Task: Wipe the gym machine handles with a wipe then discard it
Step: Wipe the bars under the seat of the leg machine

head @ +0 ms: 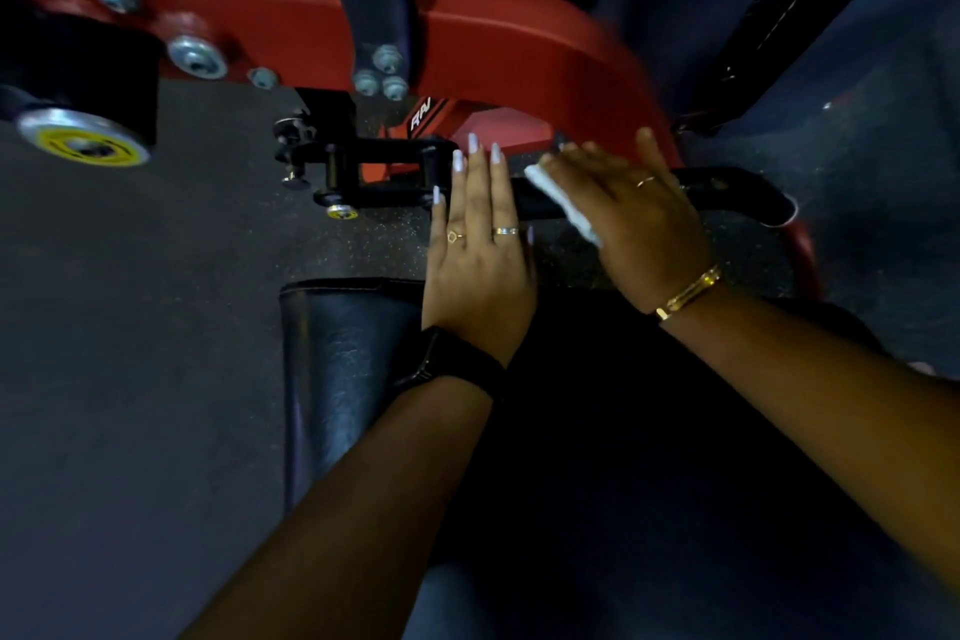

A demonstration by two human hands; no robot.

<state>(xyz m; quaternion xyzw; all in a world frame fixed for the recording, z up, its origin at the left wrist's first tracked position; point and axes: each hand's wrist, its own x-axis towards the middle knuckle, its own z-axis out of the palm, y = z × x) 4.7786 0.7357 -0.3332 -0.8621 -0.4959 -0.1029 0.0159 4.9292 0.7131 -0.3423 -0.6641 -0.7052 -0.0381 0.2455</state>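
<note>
Handle (pixel 727 185) w/ wipe (pixel 569 208); red frame (pixel 493 31) behind.

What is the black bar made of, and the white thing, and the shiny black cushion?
The black bar looks like matte-coated metal tube: its end looks hollow. The white wipe seems soft paper or cloth; it bends over the bar. The cushion looks like glossy vinyl or leather.

A white wipe (pixel 574 216) is pressed onto the black handle (pixel 727 187) under the flat right grip (pixel 634 208) — fingers straight — while the left grip (pixel 480 250) is laid flat across the handle just beside it.
</note>
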